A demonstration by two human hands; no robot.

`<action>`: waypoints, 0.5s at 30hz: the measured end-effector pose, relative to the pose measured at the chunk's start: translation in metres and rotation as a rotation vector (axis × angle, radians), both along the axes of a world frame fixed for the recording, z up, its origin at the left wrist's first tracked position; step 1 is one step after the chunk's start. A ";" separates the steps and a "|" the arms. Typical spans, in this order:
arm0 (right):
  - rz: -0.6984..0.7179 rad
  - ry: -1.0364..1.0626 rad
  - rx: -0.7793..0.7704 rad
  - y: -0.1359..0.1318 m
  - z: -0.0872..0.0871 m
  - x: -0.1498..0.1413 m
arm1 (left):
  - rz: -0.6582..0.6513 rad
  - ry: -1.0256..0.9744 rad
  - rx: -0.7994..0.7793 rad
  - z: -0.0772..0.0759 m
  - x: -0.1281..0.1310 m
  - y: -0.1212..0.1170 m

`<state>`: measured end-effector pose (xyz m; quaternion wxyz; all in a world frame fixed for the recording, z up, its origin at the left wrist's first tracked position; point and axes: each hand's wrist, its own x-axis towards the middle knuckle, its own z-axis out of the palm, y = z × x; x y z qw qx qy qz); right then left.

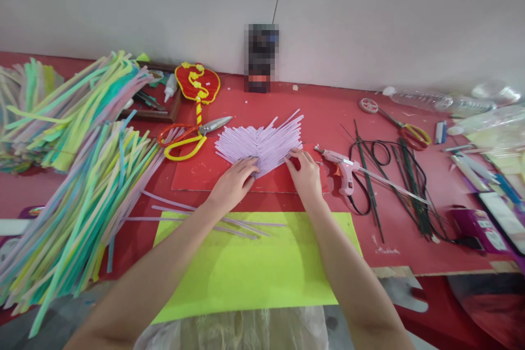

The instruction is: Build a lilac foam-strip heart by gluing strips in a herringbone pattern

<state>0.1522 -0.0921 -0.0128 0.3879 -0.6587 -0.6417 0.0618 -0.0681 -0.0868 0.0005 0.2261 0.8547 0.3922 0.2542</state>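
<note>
Lilac pipe cleaners (274,145) lie side by side in a V-shaped, feathered panel on a red board (192,172). My left hand (237,179) rests on the panel's lower left part, fingers stretched out and lying flat, thumb apart. At the lower right edge, my right hand (304,172) has thumb and forefinger closed in a pinch at the end of a lilac pipe cleaner. The exact grip is small in the view. Several loose lilac pipe cleaners (246,225) lie nearer me, across the edge of a yellow-green sheet (254,273).
Bundles of coloured pipe cleaners (77,219) fill the left side. Scissors (192,136) and a red, yellow-trimmed ornament (197,85) lie behind the board. On the right are a pink glue gun (344,169), dark green stems (412,186), more scissors (410,130) and plastic bottles (422,99).
</note>
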 end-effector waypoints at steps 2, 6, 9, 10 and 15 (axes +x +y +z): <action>-0.003 0.003 -0.007 0.000 -0.001 0.000 | 0.001 0.000 -0.001 0.000 0.000 0.000; 0.000 0.031 0.002 0.000 -0.001 -0.001 | -0.003 -0.005 0.003 -0.002 0.000 0.000; 0.010 0.025 0.008 -0.001 0.000 -0.001 | -0.009 -0.015 0.012 -0.002 -0.001 0.001; 0.015 0.016 0.008 -0.001 0.000 -0.001 | -0.010 -0.015 0.013 -0.002 -0.001 0.001; 0.065 -0.010 0.014 -0.001 -0.003 0.003 | -0.006 -0.001 -0.002 0.001 -0.001 0.000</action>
